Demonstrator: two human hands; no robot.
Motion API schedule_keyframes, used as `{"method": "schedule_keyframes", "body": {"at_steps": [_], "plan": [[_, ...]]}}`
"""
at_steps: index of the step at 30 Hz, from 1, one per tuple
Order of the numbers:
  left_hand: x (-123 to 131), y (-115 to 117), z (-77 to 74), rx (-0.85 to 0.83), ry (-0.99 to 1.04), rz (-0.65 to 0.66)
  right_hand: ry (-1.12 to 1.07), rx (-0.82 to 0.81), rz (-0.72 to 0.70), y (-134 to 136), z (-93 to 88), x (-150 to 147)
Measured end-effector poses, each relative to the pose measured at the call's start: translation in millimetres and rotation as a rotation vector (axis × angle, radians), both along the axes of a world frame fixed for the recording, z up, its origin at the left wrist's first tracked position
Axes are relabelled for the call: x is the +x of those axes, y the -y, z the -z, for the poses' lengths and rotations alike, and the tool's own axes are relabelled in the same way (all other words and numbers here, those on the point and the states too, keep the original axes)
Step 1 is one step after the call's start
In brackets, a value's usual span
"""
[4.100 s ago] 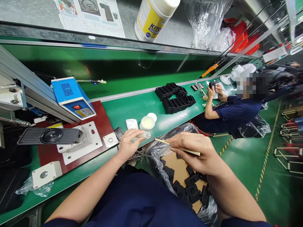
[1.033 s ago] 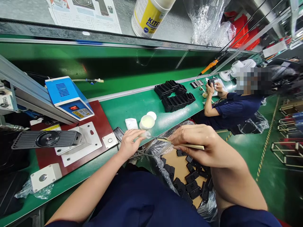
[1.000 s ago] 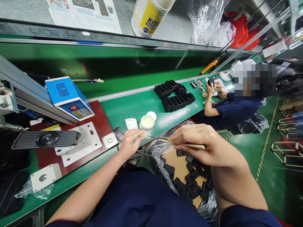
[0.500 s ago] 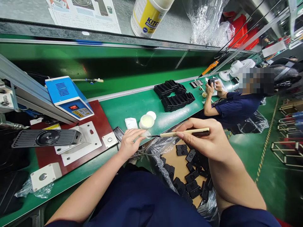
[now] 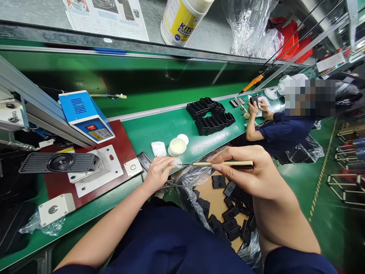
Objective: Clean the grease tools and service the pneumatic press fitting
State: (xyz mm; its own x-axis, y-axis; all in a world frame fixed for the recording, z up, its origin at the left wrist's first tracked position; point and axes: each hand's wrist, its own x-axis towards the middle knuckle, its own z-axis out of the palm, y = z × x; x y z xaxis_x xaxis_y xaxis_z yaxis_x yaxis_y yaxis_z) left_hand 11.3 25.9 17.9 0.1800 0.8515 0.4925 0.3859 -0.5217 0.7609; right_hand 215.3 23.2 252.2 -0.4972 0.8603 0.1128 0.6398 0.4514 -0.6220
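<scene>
My left hand (image 5: 158,173) is closed on a small clear tube-shaped piece (image 5: 177,163), from which a thin clear hose (image 5: 188,184) hangs. My right hand (image 5: 245,171) pinches a slim cream-handled tool (image 5: 225,164), level, with its thin dark tip at the clear piece's open end. Both hands hover over the front edge of the green belt (image 5: 159,131). Below the right hand a plastic-lined box (image 5: 212,201) holds several small black parts (image 5: 230,224).
A black speaker grille (image 5: 59,162) lies on a white fixture on a red plate (image 5: 119,142). A blue control box (image 5: 85,116), a white paste dish (image 5: 177,146) and rows of black housings (image 5: 212,116) sit on the belt. A seated co-worker (image 5: 281,133) works at right.
My right hand has turned and lifted a little, bringing the tool level with its handle pointing right. The left hand stays closed on the clear piece.
</scene>
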Motion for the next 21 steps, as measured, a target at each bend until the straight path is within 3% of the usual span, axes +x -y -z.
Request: {"method": "schedule_keyframes", "body": {"at_steps": [5, 10, 21], "plan": [[2.2, 1.1, 0.2, 0.023, 0.01, -0.047, 0.008, 0.099, -0.025, 7.4, 4.1, -7.5], [4.3, 2.6, -1.6, 0.007, 0.0, -0.046, 0.039, 0.086, -0.074, 7.6, 11.8, -16.6], [2.8, 2.4, 1.6, -0.001, 0.001, -0.084, 0.05, 0.089, -0.076, 2.5, 7.9, -20.7]]}}
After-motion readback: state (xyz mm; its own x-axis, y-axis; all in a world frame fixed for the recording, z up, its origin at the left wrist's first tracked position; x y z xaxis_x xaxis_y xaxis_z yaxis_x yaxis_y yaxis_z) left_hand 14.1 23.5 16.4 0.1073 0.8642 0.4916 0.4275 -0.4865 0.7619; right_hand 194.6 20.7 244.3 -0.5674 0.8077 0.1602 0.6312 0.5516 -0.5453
